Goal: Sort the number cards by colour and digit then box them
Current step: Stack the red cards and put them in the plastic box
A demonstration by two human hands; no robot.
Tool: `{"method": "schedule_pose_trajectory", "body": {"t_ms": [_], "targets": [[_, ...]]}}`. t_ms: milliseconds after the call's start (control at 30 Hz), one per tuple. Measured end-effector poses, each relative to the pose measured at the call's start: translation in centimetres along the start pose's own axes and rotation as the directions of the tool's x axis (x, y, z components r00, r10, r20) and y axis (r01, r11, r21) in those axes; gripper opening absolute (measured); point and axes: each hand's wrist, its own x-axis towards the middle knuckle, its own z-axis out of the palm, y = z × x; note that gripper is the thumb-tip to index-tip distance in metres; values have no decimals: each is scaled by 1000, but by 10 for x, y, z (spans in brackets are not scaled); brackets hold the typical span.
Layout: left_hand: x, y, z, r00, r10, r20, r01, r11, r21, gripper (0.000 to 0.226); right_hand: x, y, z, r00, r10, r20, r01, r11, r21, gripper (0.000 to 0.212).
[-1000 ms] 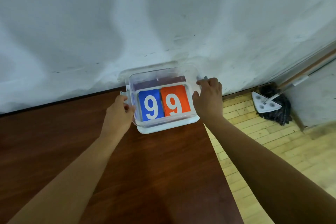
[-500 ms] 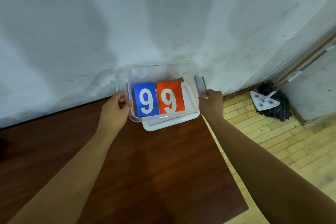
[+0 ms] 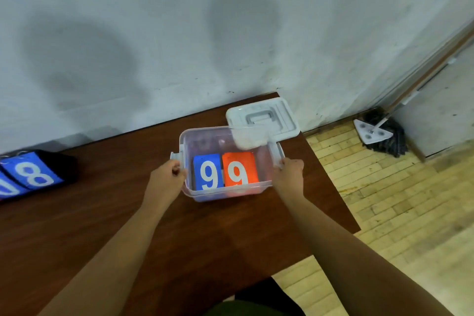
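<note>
Box (image 3: 228,194) nearer, between both hands (image 3: 166,177) (image 3: 288,174)

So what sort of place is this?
Probably a plain spare or utility room, though I can't be sure: a scuffed white wall, a dark brown wooden table against it, and a dark string mop resting on the pale wooden plank floor.
</note>
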Motion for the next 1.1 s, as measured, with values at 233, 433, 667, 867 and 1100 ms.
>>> {"method": "schedule_pose_trajectory", "body": {"t_ms": [233,433,667,867,1100], "targets": [[-34,-55,11,989,-91,115,85,994,64,14,-56,21,35,1000,7,27,-2,983,-185,28],[-34,-50,0,1000,-20,5,20,991,135,25,-62,15,32,991,-55,-120,18,958,-285,37],[29,27,5,979,192,-66,-176,964,198,23,1,-16,-1,980,-164,-110,129,953,-274,42],[93,101,52,976,217,30,-219,954,206,26,90,-24,-28,980,-184,-81,148,932,-330,55],[166,118,134,970,-90,225,43,978,204,87,200,-4,-22,984,-176,16,168,901,-400,58]]}}
